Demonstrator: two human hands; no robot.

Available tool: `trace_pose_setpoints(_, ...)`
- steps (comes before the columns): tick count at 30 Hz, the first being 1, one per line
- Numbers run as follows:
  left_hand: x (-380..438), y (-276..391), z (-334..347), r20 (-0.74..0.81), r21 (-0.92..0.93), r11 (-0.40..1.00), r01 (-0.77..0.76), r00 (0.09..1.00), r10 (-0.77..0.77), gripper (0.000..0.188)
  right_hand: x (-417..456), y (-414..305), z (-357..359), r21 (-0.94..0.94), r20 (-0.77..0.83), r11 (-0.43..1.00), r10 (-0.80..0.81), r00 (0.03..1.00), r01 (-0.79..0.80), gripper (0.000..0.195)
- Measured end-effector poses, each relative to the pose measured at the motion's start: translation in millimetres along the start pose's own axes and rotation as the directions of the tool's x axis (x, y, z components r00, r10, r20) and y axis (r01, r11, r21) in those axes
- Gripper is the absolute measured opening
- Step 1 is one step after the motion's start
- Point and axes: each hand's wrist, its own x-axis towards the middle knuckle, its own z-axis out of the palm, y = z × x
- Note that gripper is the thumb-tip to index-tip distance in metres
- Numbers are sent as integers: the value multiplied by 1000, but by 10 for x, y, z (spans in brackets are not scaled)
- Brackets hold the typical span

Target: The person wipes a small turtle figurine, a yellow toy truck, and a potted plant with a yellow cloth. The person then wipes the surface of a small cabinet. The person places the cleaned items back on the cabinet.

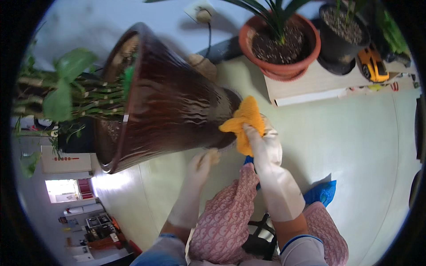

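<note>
A tall dark brown glazed planter (166, 96) with wavy ridges lies across the left half of the head view, its rim to the left and its base near the centre. Green plant stems (109, 96) rise from it. My right hand (261, 136), in a long white glove, grips a bunched yellow cloth (248, 123) beside the planter's base. My left hand (203, 163), gloved too, is just below the planter's lower side with nothing seen in it; whether it touches the planter and how far its fingers are closed is blurred.
A terracotta pot (279, 46) and a black pot (346, 30) stand on a low pale platform (299, 89), with a yellow toy car (372, 66) beside them. A rounded stone (202, 66) lies behind the planter. Blue shoe covers (321, 193) and patterned pink trousers (226, 222) show below.
</note>
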Motion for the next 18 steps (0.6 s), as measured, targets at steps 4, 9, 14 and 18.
trace_pose_setpoints(4, -701, 83, -720, -406, -110, 982, -156, 909, 99, 45, 93, -1100, 771, -13, 244, 920, -376, 894, 391, 46)
trace_pose_setpoints(9, -708, 343, -1439, -657, -221, 907, -359, 742, 134, 65, 74, -839, 1528, -163, 129, 551, -810, 571, 818, 56)
trace_pose_setpoints(14, -447, 636, -1434, -664, -88, 773, -629, 616, 425, 77, -525, -519, 1151, -164, 476, 197, -842, 253, 966, 60)
trace_pose_setpoints(18, -217, 823, -1260, -621, -27, 672, -740, 539, 569, 87, 107, -998, 1214, -20, 327, 362, -879, 348, 932, 50)
